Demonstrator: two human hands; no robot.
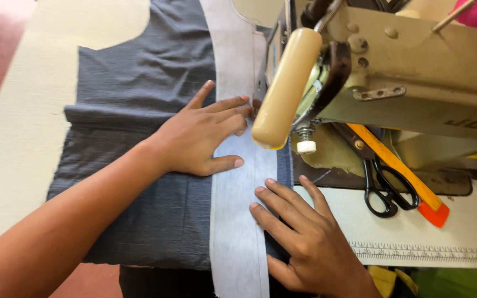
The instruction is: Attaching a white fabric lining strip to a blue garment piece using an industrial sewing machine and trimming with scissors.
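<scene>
Right hand (305, 243) fingers spread flat on pale strip (238, 221) running lengthwise toward needle, left hand (200, 138) likewise

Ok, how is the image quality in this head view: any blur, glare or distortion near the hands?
Head view: even, soft light with faint shadows; both the left hand and right hand are sharp on the grey fabric. The cream machine handle looms large and slightly soft, close to the lens. No strong glare; mild wide-angle stretch at the edges.
</scene>
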